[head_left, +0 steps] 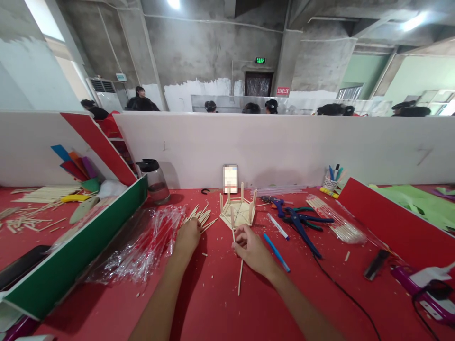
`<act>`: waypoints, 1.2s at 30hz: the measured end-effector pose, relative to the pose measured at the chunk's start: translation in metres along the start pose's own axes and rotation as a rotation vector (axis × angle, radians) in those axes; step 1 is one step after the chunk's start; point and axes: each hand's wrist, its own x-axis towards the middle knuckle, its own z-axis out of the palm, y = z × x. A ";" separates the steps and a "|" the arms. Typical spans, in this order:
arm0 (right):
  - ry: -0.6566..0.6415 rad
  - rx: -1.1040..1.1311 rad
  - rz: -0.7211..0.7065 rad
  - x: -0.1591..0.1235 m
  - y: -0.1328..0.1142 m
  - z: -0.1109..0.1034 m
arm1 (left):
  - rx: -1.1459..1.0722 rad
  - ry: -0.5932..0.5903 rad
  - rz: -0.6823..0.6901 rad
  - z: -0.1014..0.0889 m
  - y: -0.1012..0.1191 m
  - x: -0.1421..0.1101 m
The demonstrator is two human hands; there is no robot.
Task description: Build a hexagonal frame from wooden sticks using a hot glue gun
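Note:
At the near edge of a pile of short wooden sticks point(203, 215), my left hand point(189, 233) has its fingers curled down and closed; what they grip is hidden. My right hand point(250, 245) pinches a short wooden stick point(233, 235) between thumb and fingers. That stick is close to the near corner of a six-sided wooden frame point(239, 214), which has a flat base and upright sticks at its corners. A longer stick point(241, 278) lies on the red table below my right hand.
Crumpled clear plastic point(142, 248) lies at left beside a green divider point(81, 246). Behind stand a jug point(153, 182) and a phone point(230, 179). To the right are a white marker point(278, 226), blue pen point(276, 252), pliers point(302, 229), glue gun point(277, 204) and bagged sticks point(336, 220).

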 end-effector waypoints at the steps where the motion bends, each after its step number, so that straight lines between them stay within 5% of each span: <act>1: 0.000 0.014 0.005 0.000 0.000 0.000 | 0.000 -0.011 -0.009 0.000 0.000 0.000; 13: 0.015 0.099 0.043 0.003 0.002 -0.004 | 0.021 -0.006 0.013 -0.012 0.003 -0.008; 16: 0.012 0.215 0.079 0.003 0.003 -0.006 | -0.177 0.012 0.088 -0.019 0.004 -0.013; 20: -0.020 0.312 0.146 0.003 0.002 -0.009 | -0.682 -0.250 0.258 -0.025 0.017 -0.026; 25: -0.011 0.405 0.173 0.003 0.001 -0.009 | -0.982 -0.634 0.227 -0.020 0.045 -0.046; 36: 0.022 0.492 0.201 0.004 0.001 -0.014 | -1.196 -0.601 0.150 -0.001 0.064 -0.051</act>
